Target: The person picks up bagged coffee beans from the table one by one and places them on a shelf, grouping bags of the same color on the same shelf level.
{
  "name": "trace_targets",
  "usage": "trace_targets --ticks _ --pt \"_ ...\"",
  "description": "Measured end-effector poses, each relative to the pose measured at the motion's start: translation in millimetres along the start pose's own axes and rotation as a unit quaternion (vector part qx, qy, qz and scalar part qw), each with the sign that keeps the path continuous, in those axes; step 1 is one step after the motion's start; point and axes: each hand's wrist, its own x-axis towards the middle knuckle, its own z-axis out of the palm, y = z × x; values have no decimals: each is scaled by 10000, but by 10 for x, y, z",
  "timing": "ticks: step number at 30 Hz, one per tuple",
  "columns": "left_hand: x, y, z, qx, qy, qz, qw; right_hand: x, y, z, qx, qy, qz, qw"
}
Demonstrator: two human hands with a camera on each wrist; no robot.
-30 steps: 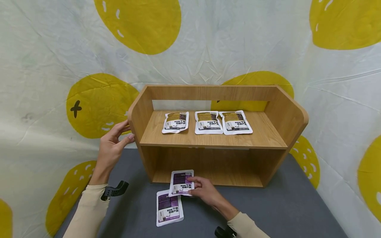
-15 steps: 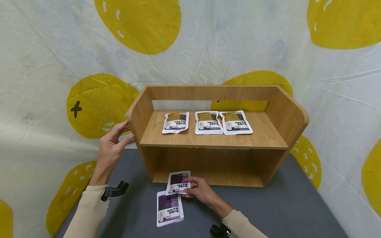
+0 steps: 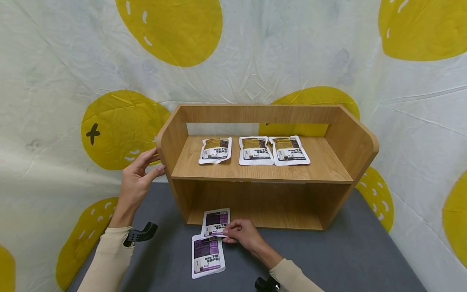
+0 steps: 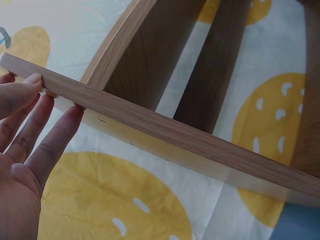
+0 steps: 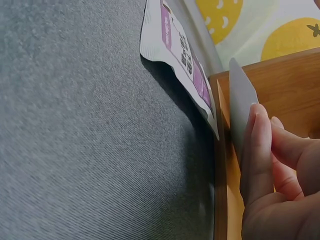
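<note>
My right hand (image 3: 245,237) pinches the lower right corner of a purple and white pouch (image 3: 216,222) between thumb and fingers. That pouch is over the front left of the wooden shelf's lower board, its near end overlapping a second purple pouch (image 3: 208,256) on the table. In the right wrist view the held pouch (image 5: 243,102) is seen nearly edge-on. My left hand (image 3: 138,178) rests its fingertips against the outer left side of the two-tier wooden shelf (image 3: 262,173). In the left wrist view its extended fingers (image 4: 60,137) touch the side panel (image 4: 165,131).
Three brown and white pouches (image 3: 254,151) lie on the upper board, two of them side by side at the right. A dark grey cloth (image 3: 350,247) covers the table. Behind hangs a pale curtain (image 3: 251,52) with yellow shapes.
My right hand has moved slightly left, carrying the held pouch leftward over the lower board's front left. My left hand has stayed at the shelf's side.
</note>
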Motion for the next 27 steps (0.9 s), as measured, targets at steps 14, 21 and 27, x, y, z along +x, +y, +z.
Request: trace_targets --ticks 14,21,27 --pt "-2 13 -7 -79 11 7 10000 -99 -32 8 158 -21 506 9986" --pt "0 4 -6 -72 -1 15 10000 -77 -43 29 2 -31 576 9983" --pt "-2 1 -1 -78 -1 -32 10000 -22 -27 21 126 -15 491 9987"
